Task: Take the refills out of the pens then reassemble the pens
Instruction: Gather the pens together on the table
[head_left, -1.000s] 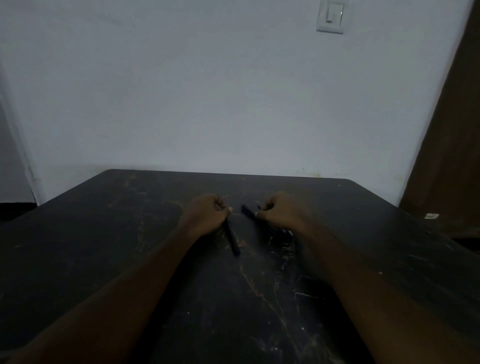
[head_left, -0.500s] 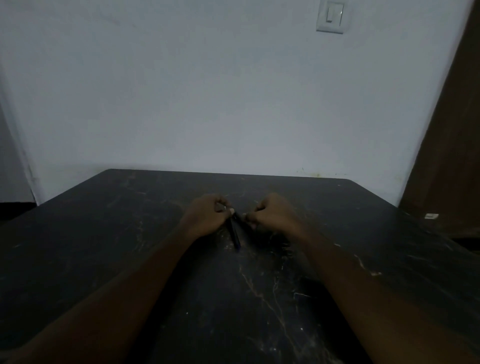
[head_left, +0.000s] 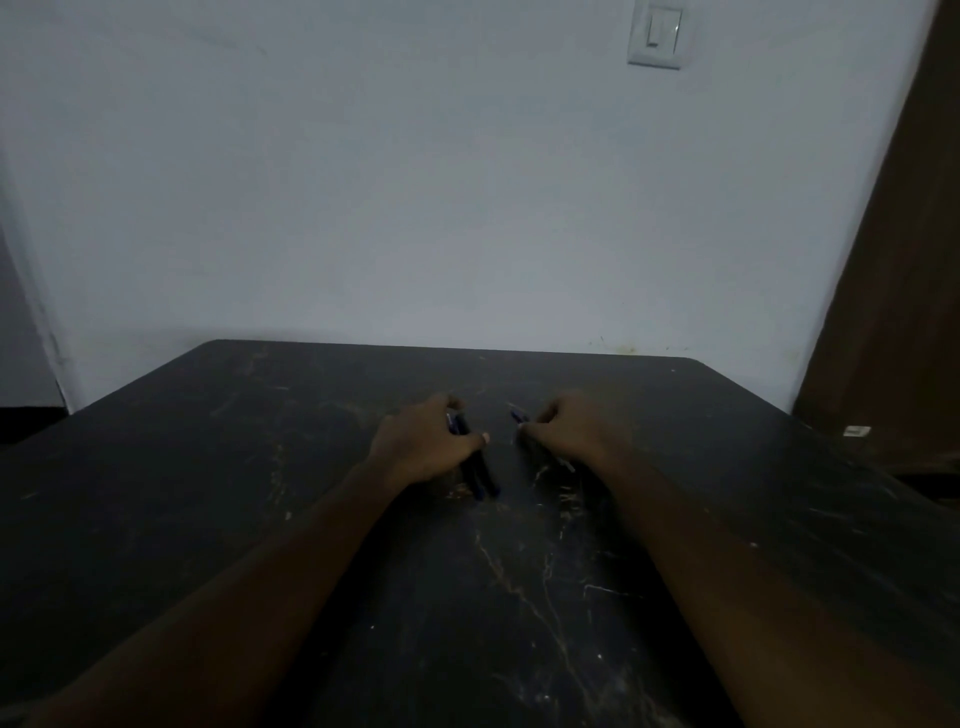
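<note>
My left hand (head_left: 423, 447) rests on the dark table (head_left: 208, 493) with its fingers closed around dark blue pens (head_left: 478, 475), whose lower ends stick out toward me. To its right, a short gap away, my right hand (head_left: 569, 431) is closed on a small dark blue pen piece (head_left: 518, 417); only its tip shows past the fingers. The dim light hides whether this piece is a cap, a barrel or a refill.
The scratched dark table runs up to a pale wall (head_left: 415, 208) with a light switch (head_left: 655, 34). A brown door (head_left: 893, 286) stands at the right, beyond the table's right edge.
My hands came together at the pen and have now drawn apart. The right hand has moved right with a small piece, and the left hand keeps the pens.
</note>
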